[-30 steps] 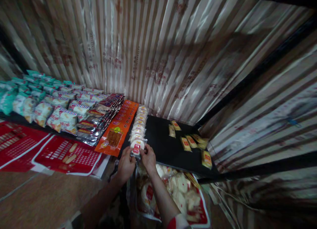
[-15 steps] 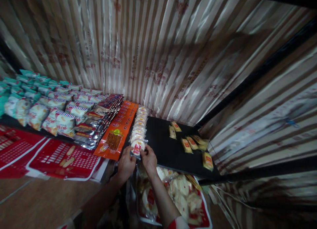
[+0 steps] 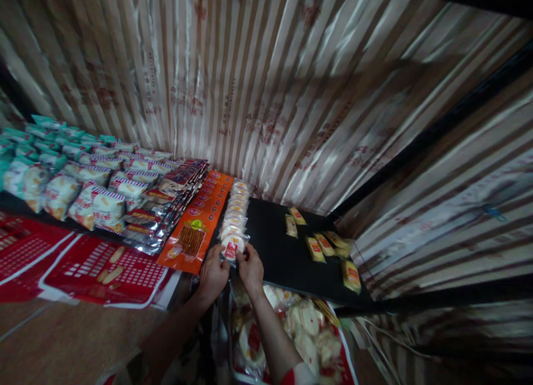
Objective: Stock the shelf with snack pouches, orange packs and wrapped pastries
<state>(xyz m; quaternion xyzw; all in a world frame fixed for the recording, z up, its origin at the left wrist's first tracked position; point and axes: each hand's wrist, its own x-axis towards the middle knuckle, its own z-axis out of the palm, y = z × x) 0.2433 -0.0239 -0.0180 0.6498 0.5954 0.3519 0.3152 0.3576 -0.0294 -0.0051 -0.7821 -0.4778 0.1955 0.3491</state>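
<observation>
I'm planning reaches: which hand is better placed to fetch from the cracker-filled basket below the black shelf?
Probably the right hand: its forearm crosses over the red basket, while the left hand sits farther left. Both hold the front cracker packet.

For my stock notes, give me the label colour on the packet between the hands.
The label is red with pale markings, shown in the head view.

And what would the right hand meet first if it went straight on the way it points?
Most likely the front white packet, whose right side the right hand touches with its fingertips. Behind it lie the other row packets, though depth is hard to judge.
</observation>
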